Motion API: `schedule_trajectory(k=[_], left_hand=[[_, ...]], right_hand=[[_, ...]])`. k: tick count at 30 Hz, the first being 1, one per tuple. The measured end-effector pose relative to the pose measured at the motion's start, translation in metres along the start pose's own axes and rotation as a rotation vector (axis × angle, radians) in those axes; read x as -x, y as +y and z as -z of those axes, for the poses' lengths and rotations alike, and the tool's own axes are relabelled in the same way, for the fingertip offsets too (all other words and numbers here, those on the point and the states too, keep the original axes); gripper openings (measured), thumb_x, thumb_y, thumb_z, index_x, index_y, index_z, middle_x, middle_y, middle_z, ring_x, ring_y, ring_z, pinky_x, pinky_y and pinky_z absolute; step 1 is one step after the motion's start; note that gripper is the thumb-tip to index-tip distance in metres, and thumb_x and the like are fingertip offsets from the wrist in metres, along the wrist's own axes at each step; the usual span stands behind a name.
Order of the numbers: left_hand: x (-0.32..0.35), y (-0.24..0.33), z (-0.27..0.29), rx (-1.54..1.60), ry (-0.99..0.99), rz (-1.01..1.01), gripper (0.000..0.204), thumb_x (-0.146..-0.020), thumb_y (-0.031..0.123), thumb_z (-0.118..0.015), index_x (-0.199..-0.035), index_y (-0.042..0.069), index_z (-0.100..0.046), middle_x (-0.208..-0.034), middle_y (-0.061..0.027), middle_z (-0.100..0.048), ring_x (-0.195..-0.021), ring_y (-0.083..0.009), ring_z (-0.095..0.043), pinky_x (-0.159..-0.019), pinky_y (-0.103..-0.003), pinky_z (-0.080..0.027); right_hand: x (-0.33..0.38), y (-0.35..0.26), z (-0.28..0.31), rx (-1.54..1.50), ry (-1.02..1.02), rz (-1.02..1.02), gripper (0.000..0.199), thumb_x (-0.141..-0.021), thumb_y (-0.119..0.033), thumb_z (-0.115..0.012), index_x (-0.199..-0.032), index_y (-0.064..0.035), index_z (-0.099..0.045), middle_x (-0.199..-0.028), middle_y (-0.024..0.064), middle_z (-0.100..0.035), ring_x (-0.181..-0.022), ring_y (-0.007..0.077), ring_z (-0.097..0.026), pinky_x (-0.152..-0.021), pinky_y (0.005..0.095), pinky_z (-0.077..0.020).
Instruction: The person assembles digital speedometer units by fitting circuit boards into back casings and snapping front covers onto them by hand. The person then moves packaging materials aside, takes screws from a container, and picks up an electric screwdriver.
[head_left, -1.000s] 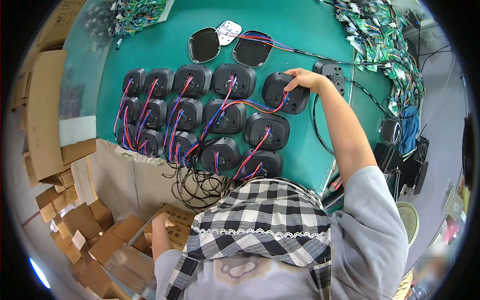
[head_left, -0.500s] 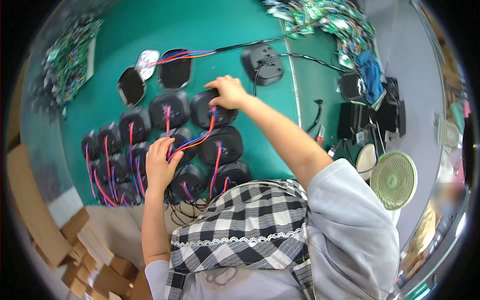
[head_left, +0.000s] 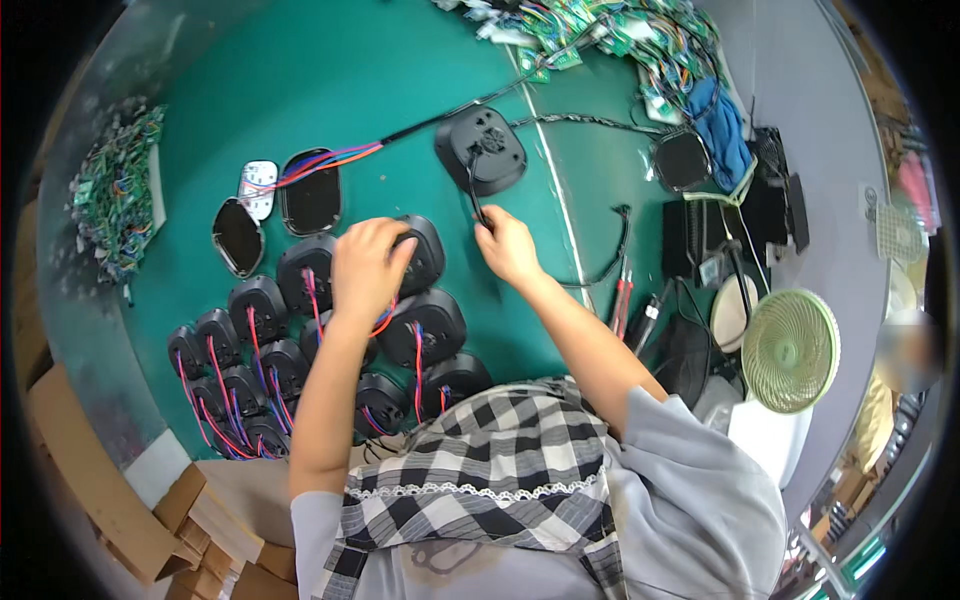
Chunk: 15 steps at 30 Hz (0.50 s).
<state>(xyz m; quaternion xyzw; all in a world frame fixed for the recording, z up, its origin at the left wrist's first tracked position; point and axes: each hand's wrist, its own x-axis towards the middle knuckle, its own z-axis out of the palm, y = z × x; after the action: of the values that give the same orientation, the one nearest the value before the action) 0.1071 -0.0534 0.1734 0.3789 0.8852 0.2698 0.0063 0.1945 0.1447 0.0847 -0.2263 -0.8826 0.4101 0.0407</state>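
My left hand (head_left: 368, 268) bends over the left side of a black plastic housing (head_left: 427, 258), thumb on its face and fingers near its far edge. Red and blue wires (head_left: 385, 315) come out below that hand; their upper end is hidden. Farther back, a separate black housing (head_left: 490, 150) lies with its back up. A black cable (head_left: 474, 190) runs from its middle toward me, and my right hand (head_left: 510, 250) pinches this cable near its end. Rows of similar black housings (head_left: 430, 325) with coloured wires fill the near left of the green table (head_left: 400, 60).
Two dark oval panels (head_left: 312, 190) (head_left: 238, 238) and a white board (head_left: 258, 190) lie at the back left. Green circuit boards are heaped at left (head_left: 115, 190) and far right (head_left: 640, 45). Red-handled tools (head_left: 622, 300) and a green fan (head_left: 790, 350) stand right.
My right hand has left the front housing and moved right, taking the black cable. My left hand has moved up from the wires to that front housing. The view has shifted slightly.
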Motion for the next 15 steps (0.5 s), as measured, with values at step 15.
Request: schedule_trajectory(k=[15], left_hand=[[-0.069,0.048,0.015,0.977,0.101,0.055,0.058,-0.098,0.050,-0.031,-0.089,0.003,-0.063,-0.094,-0.0116,-0.066,-0.070,-0.0151,-0.059,-0.065,-0.026,-0.044]], right_hand=[[0.096,-0.169,0.134,-0.562,-0.754,0.678,0.035,-0.088,-0.011,-0.061,-0.118,0.0052,-0.053,-0.110,0.0172,-0.063,-0.072,0.0318,-0.063,-0.063,0.0374,-0.0507]])
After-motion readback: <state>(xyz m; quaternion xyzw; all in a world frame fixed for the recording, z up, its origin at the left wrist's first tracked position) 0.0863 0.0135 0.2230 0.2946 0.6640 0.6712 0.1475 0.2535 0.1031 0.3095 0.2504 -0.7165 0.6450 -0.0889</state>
